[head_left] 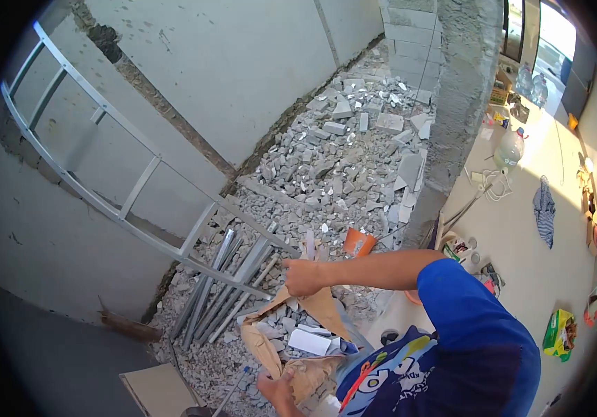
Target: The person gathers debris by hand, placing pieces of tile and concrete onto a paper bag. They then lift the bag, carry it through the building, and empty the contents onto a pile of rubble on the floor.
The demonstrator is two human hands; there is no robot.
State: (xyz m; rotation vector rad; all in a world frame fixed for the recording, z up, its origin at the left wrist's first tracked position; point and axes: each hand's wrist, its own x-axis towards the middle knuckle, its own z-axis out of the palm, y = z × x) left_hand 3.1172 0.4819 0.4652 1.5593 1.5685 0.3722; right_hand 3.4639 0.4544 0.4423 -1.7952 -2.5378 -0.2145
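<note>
A brown paper bag (328,311) stands open at the lower centre, with grey rubble and a white block (309,341) inside its mouth. My right hand (303,278) is closed on the upper edge of the bag, its arm reaching in from the right. Lower down, my left hand (279,390) grips the crumpled near side of the bag, with its fingers curled on the paper. Broken pieces of rubble (333,160) cover the ground around and beyond the bag.
An aluminium ladder (126,208) leans at the left, its foot near metal profiles (222,299). An orange bucket (360,242) lies beyond my right hand. A broken wall edge (455,104) separates the rubble from a pale floor (514,229) with bottles, a cloth and bags.
</note>
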